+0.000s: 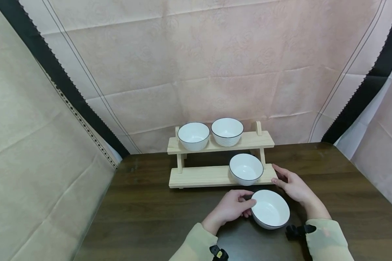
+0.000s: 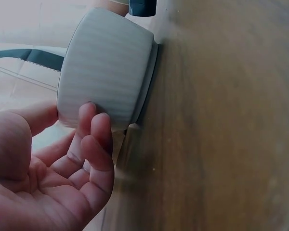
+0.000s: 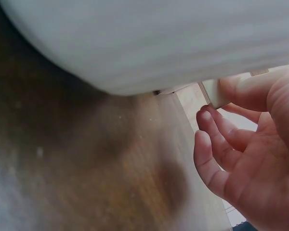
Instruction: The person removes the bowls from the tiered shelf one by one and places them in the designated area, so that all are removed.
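Observation:
My left hand (image 1: 232, 207) pinches the left rim of a white bowl (image 1: 270, 208) with a dark edge, low over the table. In the left wrist view, the bowl's ribbed side (image 2: 106, 67) is tilted beside my curled fingers. With thumb and fingers my right hand (image 1: 294, 185) grips the right end of the lower board of a two-tier wooden shelf (image 1: 202, 177); the right wrist view shows the board's end (image 3: 213, 94) partly hidden by the bowl. Another white bowl (image 1: 246, 169) stands on the lower board's right part. On the upper board sit two more bowls, left (image 1: 194, 135) and right (image 1: 227, 131).
The shelf stands on a dark wooden table (image 1: 143, 210) near its back edge. Pale cloth (image 1: 215, 65) hangs behind, with further cloth walls (image 1: 45, 145) at both sides. An upright peg (image 1: 258, 128) rises at the upper board's right end.

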Tool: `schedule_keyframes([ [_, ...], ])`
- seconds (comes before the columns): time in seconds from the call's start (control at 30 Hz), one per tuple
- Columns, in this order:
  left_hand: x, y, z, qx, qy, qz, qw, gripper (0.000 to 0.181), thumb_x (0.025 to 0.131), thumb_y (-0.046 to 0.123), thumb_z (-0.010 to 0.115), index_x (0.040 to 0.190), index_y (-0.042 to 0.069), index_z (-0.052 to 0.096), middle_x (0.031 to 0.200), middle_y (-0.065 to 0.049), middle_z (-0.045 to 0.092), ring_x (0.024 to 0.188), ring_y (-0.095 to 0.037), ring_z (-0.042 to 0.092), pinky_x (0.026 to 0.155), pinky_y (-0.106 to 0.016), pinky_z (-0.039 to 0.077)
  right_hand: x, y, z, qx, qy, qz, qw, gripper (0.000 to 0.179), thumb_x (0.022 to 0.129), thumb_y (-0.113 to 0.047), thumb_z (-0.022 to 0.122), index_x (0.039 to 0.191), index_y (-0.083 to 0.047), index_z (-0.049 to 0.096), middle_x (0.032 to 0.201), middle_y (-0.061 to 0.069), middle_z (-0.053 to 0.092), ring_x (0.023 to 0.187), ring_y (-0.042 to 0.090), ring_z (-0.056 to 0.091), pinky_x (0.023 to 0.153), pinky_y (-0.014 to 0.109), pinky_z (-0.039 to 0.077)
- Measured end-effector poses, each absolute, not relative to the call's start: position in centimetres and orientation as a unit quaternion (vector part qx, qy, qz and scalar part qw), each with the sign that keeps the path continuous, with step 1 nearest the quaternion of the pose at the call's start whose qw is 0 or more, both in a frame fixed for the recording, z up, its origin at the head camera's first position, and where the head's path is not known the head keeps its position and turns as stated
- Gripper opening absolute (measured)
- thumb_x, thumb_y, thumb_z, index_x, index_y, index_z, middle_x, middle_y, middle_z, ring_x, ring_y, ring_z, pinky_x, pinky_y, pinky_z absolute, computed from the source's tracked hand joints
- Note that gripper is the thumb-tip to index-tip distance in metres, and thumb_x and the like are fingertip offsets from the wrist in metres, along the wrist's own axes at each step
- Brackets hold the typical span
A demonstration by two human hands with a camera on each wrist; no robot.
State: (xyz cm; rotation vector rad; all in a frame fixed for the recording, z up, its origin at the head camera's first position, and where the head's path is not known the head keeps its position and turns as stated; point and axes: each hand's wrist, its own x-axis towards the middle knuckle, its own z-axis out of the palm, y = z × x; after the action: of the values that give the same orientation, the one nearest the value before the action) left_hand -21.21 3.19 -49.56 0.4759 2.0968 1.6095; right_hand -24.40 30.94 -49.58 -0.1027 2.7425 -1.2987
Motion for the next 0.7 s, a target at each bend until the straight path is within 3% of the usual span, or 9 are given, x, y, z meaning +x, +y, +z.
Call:
schedule_keyframes([
  [0.3, -21.40, 2.86, -49.38, 0.175, 0.759, 0.584, 0.227, 0.039, 0.105, 0.027, 0.072, 0.138, 0.006, 0.072, 0.076, -0.005, 0.076, 0.064, -0.010, 0.065, 0.061, -0.023, 0.053, -24.37, 30.94, -49.56, -0.036, 0.902, -0.427, 0.051, 0.071, 0.111, -0.024, 0.061, 0.171, -0.002, 0.030, 0.160, 0.039, 0.048, 0.140, 0.052, 0.053, 0.114, 0.072, 0.048],
  [0.7, -21.53, 2.72, -49.31, 0.170, 0.765, 0.581, 0.220, 0.035, 0.105, 0.026, 0.072, 0.135, 0.008, 0.075, 0.076, -0.001, 0.074, 0.065, -0.011, 0.065, 0.063, -0.024, 0.055, -24.28, 31.03, -49.56, -0.028, 0.900, -0.430, 0.063, 0.072, 0.112, -0.027, 0.060, 0.172, -0.005, 0.028, 0.159, 0.037, 0.048, 0.136, 0.048, 0.054, 0.113, 0.069, 0.050],
])
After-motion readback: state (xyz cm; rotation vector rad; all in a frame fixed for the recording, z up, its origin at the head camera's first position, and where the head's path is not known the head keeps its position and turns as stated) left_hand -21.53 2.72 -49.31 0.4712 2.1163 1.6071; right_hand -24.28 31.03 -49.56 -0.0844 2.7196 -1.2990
